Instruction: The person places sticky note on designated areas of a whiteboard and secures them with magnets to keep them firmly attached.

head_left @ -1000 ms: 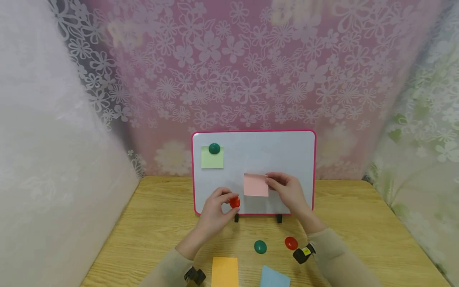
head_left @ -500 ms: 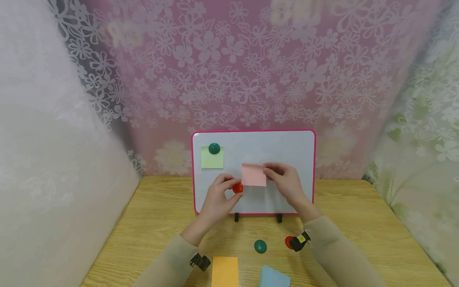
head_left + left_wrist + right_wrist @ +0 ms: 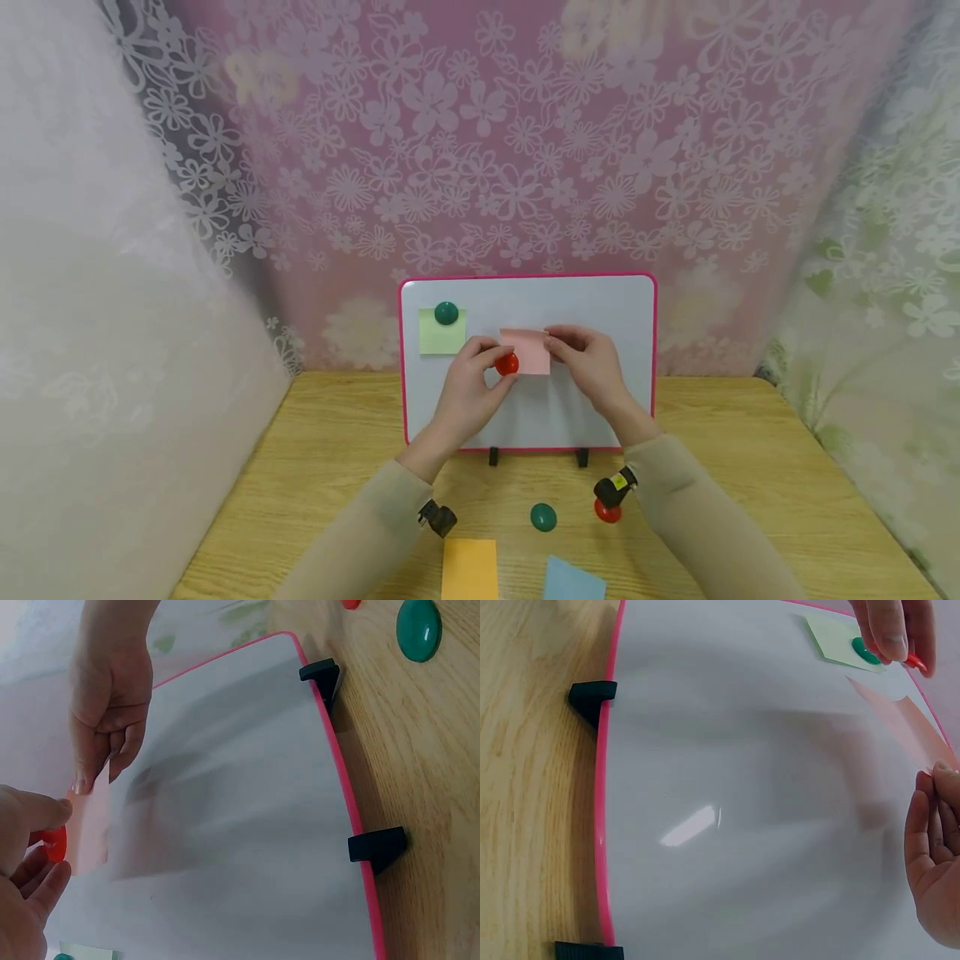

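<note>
My left hand [image 3: 469, 387] pinches a round red magnet [image 3: 507, 364] between thumb and fingers, in front of the left part of a pink sticky note [image 3: 534, 353]. The right hand [image 3: 592, 367] holds that note by its upper right edge. In the right wrist view the pink note [image 3: 906, 724] is bent and stands off the whiteboard [image 3: 727, 750], casting a shadow on it. A green magnet [image 3: 446, 313] sits over the top of a light green note [image 3: 441, 338] on the board's upper left.
The pink-rimmed whiteboard stands on black feet [image 3: 582, 457] on a wooden table [image 3: 322, 467]. Before it lie a green magnet [image 3: 543, 517], a red magnet [image 3: 608, 511] partly behind the right wrist camera, an orange note [image 3: 469, 571] and a blue note [image 3: 573, 581].
Both hands have risen along the board, carrying the red magnet and the pink note up and slightly across. The red magnet now overlaps the note's left side in the head view.
</note>
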Motion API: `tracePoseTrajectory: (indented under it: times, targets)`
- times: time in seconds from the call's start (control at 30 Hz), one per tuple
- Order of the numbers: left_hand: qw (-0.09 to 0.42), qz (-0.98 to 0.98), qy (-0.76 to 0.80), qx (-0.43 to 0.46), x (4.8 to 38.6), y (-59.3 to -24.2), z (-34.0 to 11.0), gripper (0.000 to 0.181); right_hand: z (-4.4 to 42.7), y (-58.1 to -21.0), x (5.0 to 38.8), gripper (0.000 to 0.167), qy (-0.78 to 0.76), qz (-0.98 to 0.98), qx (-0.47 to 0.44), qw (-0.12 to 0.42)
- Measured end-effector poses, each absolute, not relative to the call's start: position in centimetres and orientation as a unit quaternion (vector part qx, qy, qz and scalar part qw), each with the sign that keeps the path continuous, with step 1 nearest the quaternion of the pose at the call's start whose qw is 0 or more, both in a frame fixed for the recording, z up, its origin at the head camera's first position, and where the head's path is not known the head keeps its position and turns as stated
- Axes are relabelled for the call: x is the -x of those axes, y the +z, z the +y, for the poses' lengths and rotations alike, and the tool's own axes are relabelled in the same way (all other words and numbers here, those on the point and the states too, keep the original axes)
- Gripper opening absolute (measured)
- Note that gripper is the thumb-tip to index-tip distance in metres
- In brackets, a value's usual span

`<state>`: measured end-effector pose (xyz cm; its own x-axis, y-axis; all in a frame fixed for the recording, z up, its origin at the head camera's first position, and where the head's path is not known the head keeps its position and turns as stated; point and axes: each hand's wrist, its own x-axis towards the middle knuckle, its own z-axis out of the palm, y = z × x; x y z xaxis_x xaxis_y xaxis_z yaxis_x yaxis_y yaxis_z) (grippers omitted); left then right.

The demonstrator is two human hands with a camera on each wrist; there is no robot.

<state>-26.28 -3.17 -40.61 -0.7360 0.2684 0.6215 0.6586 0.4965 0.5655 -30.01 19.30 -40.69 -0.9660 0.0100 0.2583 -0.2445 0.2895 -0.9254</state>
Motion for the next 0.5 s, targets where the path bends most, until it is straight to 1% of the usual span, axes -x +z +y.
tracePoseTrajectory:
  times: [0.2,0.5]
  targets:
    - [0.252,-0.824,-0.431,0.269,26.8,-40.3,-2.5,0.04,18.9,-40.4,30.5,0.036,0.586,-0.799,-0.071,0.112]
    - [0.259,-0.825,-0.439,0.243,27.6,-40.0,-1.8,0.039,18.5,-40.1,31.1,0.034,0.605,-0.785,-0.056,0.118]
